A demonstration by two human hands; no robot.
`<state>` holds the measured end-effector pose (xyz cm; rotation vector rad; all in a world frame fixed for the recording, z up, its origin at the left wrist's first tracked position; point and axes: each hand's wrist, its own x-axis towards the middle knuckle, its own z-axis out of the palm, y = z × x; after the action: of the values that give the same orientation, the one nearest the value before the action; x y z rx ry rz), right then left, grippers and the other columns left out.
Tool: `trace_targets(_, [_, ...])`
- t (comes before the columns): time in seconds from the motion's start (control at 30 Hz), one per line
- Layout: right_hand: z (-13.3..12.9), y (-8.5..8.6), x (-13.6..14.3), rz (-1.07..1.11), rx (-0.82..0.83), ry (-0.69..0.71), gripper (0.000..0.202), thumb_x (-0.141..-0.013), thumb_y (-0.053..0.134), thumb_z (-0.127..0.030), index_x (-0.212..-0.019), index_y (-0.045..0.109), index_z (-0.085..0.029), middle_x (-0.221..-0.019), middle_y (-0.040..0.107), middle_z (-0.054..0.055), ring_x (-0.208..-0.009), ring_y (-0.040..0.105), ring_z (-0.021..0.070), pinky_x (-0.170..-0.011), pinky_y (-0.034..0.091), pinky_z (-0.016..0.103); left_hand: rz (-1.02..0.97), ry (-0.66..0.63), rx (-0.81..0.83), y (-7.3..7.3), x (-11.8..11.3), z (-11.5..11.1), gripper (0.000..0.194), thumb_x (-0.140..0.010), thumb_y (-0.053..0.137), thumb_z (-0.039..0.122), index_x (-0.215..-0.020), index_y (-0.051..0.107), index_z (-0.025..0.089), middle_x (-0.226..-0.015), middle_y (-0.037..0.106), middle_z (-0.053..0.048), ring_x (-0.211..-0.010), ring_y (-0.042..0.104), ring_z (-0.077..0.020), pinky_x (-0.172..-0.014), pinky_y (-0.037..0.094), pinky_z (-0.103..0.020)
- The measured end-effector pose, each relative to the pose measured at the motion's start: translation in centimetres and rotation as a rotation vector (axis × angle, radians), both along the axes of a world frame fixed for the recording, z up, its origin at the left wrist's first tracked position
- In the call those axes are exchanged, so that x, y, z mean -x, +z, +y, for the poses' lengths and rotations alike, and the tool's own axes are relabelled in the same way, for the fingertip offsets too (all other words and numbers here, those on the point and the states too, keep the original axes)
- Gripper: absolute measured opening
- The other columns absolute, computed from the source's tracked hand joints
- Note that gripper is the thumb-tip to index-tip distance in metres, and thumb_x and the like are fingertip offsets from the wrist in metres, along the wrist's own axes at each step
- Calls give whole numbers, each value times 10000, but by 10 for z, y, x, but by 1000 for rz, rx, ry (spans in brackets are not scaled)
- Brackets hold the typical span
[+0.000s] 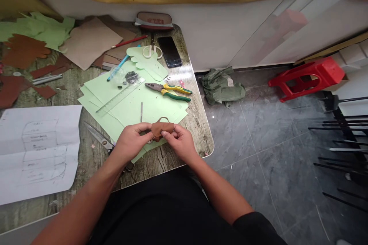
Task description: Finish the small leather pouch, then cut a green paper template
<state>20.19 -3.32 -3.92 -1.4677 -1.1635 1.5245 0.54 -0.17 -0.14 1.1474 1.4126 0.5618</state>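
Note:
A small brown leather piece [162, 128], with a thin loop standing up at its top, is held up near the table's front edge. My left hand [135, 138] pinches its left side, and my right hand [181, 141] pinches its right side with the thumb on the front. Part of the piece is hidden behind my fingers. Beneath it lie light green sheets [115, 116]. Just beyond my hands is a thin metal rod [142, 111]. Pliers with yellow and green handles [169, 91] rest farther back on the sheets. Dark-handled scissors [99, 138] lie beside my left wrist.
A clear ruler [120, 97], small black pieces [131, 77], white-handled scissors [153, 50] and a phone [170, 51] lie on the table. Leather scraps [24, 51] and a drawn paper sheet [40, 153] occupy the left. A red stool [304, 80] and green bag [222, 86] are on the floor.

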Motion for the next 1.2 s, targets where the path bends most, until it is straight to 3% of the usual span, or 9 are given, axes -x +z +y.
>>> trace_targets(0.37, [0,1,1,-56,-21,3,240,-933,734,-464,-936,738,-223,-595,450,-83,-549,387,139,-564,323,280,-51,-32,42,-6,3,-1,258,-827,785,462,-910,877,236,-960,855,-43,-945,774,-287,-901,571,-364])
trace_targets(0.53, [0,-1,1,-48,-17,-3,265,-948,728,-470,-1005,756,-213,-619,466,-76,-565,403,141,-558,327,272,-136,-85,28,-1,10,-2,282,-919,724,486,-965,872,250,-1096,851,-50,-1072,764,-291,-971,565,-361])
trace_targets(0.63, [0,-1,2,-49,-16,2,260,-950,733,-466,-1006,756,-213,-617,465,-77,-565,403,140,-555,320,271,-120,-101,12,3,10,-3,337,-852,810,519,-1049,863,251,-1184,841,-59,-1156,749,-318,-1031,558,-390])
trace_targets(0.73, [0,0,2,-52,-15,7,248,-950,730,-454,-995,749,-211,-601,454,-84,-554,393,136,-552,315,269,-33,-32,15,2,3,-4,402,-775,857,535,-1032,854,225,-1105,852,-75,-1099,760,-341,-1019,563,-436])
trace_targets(0.83, [-1,1,2,-47,-13,10,249,-945,723,-451,-980,734,-204,-602,459,-85,-548,392,130,-545,314,265,20,33,-10,-1,-5,-7,395,-791,815,540,-996,848,204,-1037,855,-81,-1040,767,-335,-994,567,-447])
trace_targets(1.2, [-1,-1,1,-21,-11,5,238,-930,719,-440,-965,703,-206,-592,413,-103,-533,359,119,-528,287,252,78,103,-102,-6,-16,-13,319,-805,779,491,-963,833,220,-979,851,-43,-980,778,-301,-924,594,-400])
